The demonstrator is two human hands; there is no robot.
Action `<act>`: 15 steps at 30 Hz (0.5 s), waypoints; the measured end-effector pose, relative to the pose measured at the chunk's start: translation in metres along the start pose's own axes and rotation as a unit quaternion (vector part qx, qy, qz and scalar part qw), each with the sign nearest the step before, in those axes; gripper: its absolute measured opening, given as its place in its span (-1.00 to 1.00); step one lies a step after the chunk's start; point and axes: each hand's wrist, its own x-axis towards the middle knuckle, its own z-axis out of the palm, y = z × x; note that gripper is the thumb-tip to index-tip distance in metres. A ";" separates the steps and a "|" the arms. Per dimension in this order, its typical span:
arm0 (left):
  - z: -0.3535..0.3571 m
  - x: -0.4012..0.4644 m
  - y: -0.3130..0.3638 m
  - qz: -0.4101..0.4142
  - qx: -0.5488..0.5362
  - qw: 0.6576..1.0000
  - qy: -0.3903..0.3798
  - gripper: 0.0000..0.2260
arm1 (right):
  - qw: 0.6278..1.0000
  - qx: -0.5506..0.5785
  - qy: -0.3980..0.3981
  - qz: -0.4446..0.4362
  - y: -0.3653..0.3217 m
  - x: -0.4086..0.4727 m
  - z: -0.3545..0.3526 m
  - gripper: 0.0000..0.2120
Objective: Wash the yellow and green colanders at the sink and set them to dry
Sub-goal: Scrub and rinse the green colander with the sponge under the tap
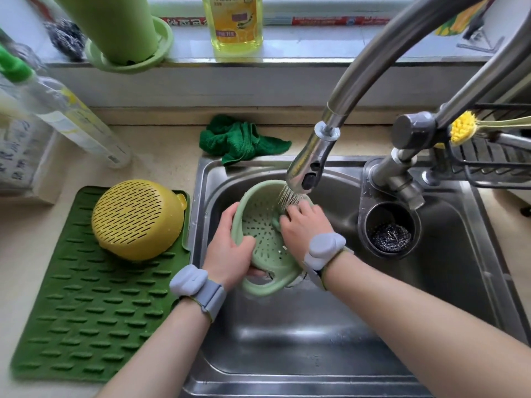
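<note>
The pale green colander point(265, 248) is tilted inside the steel sink point(316, 334), under water spraying from the faucet head point(309, 165). My left hand point(230, 245) grips its left rim, thumb inside the bowl and fingers beneath. My right hand point(304, 225) lies inside the bowl with its fingers against the perforated wall, right under the spray. The yellow colander point(138, 218) sits upside down on the green drying mat point(86, 317), left of the sink.
A dark green cloth point(241, 139) lies at the sink's back edge. A steel scourer sits in a round cup point(390, 231) on the right. Dish soap point(232, 21) stands on the sill. A wire rack with a yellow brush point(462, 130) is far right.
</note>
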 end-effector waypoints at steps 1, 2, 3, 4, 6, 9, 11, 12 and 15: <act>0.001 0.001 0.002 0.008 0.009 1.000 0.004 -0.47 | 0.996 0.039 -0.081 0.012 -0.006 -0.003 -0.004 -0.85; 0.003 0.002 0.000 0.012 0.021 1.000 0.003 -0.47 | 0.980 0.104 -0.163 0.036 -0.014 -0.007 -0.004 -0.81; 0.005 0.001 -0.002 0.007 0.027 1.000 -0.008 -0.44 | 0.954 0.208 -0.203 0.067 -0.022 -0.009 -0.003 -0.80; 0.008 -0.001 -0.004 -0.009 0.028 0.999 -0.018 -0.40 | 0.920 0.332 -0.183 0.100 -0.029 -0.009 -0.002 -0.80; 0.013 -0.008 -0.006 -0.038 0.011 0.998 -0.040 -0.38 | 0.782 0.584 -0.070 0.206 -0.031 0.000 -0.006 -0.85; 0.017 -0.012 -0.005 -0.050 -0.010 0.997 -0.059 -0.37 | 0.444 0.817 0.058 0.364 -0.020 0.013 -0.012 -0.86; 0.018 -0.010 -0.002 -0.059 -0.019 0.995 -0.073 -0.37 | 0.456 0.796 0.068 0.391 -0.024 0.011 -0.008 -0.84; 0.017 -0.008 -0.004 -0.065 -0.021 0.995 -0.078 -0.37 | 0.535 0.759 0.030 0.369 -0.029 0.007 -0.005 -0.84; 0.012 -0.004 -0.006 -0.079 -0.014 0.993 -0.082 -0.37 | 0.604 0.743 -0.058 0.283 -0.030 0.002 -0.005 -0.87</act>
